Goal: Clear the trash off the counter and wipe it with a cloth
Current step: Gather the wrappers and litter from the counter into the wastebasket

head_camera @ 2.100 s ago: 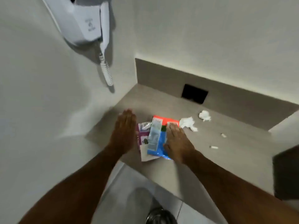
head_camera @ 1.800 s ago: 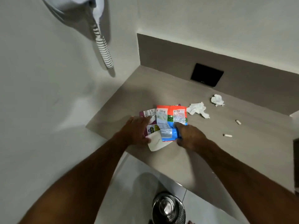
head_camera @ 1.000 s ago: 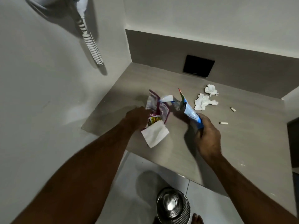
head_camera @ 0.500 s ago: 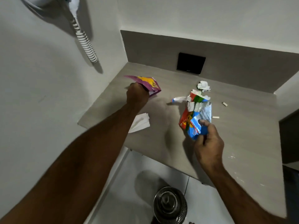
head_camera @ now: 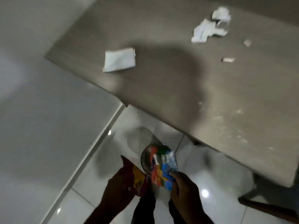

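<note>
The right hand (head_camera: pixel 184 189) is pinching a blue-and-orange wrapper (head_camera: pixel 163 170) over the metal bin (head_camera: pixel 146 160) on the floor, while the left hand (head_camera: pixel 116 189) is gripping a purple wrapper (head_camera: pixel 135 178) beside it. On the counter (head_camera: pixel 178 88) a folded napkin (head_camera: pixel 119 59), crumpled tissues (head_camera: pixel 208 28) and two small scraps (head_camera: pixel 228 59) are lying.

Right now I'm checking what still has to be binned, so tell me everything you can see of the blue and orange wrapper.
The blue and orange wrapper is a crumpled, glossy packet, plastic or foil by its look, with blue, orange, green and silvery patches. The right hand pinches its lower end, so it stands up from the fingers, held off the counter and low over the floor. It overlaps the round metal bin in this view; whether it touches the bin cannot be told. Print is blurred.
</note>
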`<state>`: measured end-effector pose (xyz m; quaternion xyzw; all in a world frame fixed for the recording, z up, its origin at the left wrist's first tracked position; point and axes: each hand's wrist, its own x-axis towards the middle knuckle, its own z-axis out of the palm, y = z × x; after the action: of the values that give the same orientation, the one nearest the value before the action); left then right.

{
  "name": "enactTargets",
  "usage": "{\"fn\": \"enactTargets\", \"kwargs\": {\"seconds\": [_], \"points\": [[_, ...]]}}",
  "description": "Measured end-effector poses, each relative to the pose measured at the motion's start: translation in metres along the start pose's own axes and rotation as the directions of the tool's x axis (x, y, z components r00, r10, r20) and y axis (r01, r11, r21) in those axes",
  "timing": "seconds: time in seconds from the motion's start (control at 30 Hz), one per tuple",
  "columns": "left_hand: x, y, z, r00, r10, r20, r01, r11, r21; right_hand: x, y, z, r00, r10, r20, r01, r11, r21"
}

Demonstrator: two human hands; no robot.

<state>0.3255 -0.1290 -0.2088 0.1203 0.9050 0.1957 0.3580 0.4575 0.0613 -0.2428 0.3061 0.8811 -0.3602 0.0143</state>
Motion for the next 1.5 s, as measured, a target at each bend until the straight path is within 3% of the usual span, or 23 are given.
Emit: {"fn": "enactTargets", "kwargs": {"seconds": [0.1, 0.17, 0.3, 0.4, 0.5, 0.6, 0.7, 0.87, 0.97, 1.07, 1.2, 1.23, 1.3, 1.33, 1.4, 1.5], "points": [[0.054, -0.018, 0.047, 0.998, -0.062, 0.034, 0.055, 0.984, 0.168, 0.033, 0.034, 0.05, 0.992, 0.07, 0.104, -0.071, 0.997, 0.004], [0.096, -0.026, 0.09, 0.988, -0.073, 0.136, 0.034, 0.963, 0.269, 0.053, 0.057, 0.093, 0.971, 0.137, 0.195, -0.139, 0.99, -0.005], [0.172, -0.042, 0.179, 0.949, -0.089, 0.304, 0.043, 0.987, 0.155, 0.098, 0.093, 0.169, 0.935, 0.053, 0.35, -0.051, 0.999, -0.014], [0.215, -0.059, 0.228, 0.944, -0.056, 0.325, 0.022, 0.994, 0.109, 0.115, 0.121, 0.214, 0.86, 0.063, 0.506, -0.015, 0.995, -0.099], [0.247, -0.083, 0.255, 0.966, -0.006, 0.259, -0.053, 0.974, 0.222, 0.126, 0.146, 0.247, 0.819, 0.149, 0.554, -0.022, 0.973, -0.229], [0.258, -0.089, 0.259, 0.976, 0.011, 0.219, -0.047, 0.986, 0.16, 0.137, 0.157, 0.267, 0.796, 0.251, 0.552, -0.129, 0.96, -0.25], [0.249, -0.079, 0.237, 0.983, -0.008, 0.185, 0.018, 0.998, -0.052, 0.145, 0.151, 0.264, 0.813, 0.209, 0.544, -0.102, 0.97, -0.221], [0.177, -0.062, 0.154, 0.998, 0.049, -0.038, -0.056, 0.981, -0.188, 0.125, 0.089, 0.199, 0.865, 0.191, 0.464, -0.166, 0.982, -0.094], [0.121, -0.042, 0.088, 0.976, 0.017, -0.218, -0.047, 0.99, -0.135, 0.101, 0.027, 0.129, 0.906, 0.061, 0.419, -0.039, 0.997, -0.062], [0.07, -0.01, 0.012, 0.866, 0.066, -0.496, -0.122, 0.989, -0.083, 0.079, -0.045, 0.045, 0.928, -0.123, 0.352, 0.138, 0.99, -0.019], [0.031, 0.055, -0.092, 0.586, 0.25, -0.77, -0.326, 0.944, 0.058, 0.057, -0.139, -0.067, 0.904, -0.348, 0.249, 0.347, 0.936, 0.05], [0.03, 0.076, -0.118, 0.52, 0.303, -0.799, -0.374, 0.921, 0.106, 0.058, -0.161, -0.093, 0.9, -0.402, 0.168, 0.397, 0.915, 0.065], [0.037, 0.115, -0.16, 0.422, 0.395, -0.816, -0.423, 0.882, 0.208, 0.072, -0.194, -0.138, 0.859, -0.495, -0.133, 0.498, 0.867, -0.006], [0.044, 0.138, -0.179, 0.418, 0.431, -0.8, -0.422, 0.872, 0.249, 0.088, -0.206, -0.159, 0.81, -0.512, -0.286, 0.517, 0.854, -0.065], [0.064, 0.176, -0.207, 0.531, 0.453, -0.716, -0.341, 0.888, 0.309, 0.13, -0.221, -0.198, 0.773, -0.465, -0.431, 0.443, 0.883, -0.157], [0.106, 0.211, -0.228, 0.797, 0.313, -0.517, -0.09, 0.907, 0.41, 0.2, -0.223, -0.242, 0.888, -0.231, -0.398, 0.16, 0.966, -0.203]]}}
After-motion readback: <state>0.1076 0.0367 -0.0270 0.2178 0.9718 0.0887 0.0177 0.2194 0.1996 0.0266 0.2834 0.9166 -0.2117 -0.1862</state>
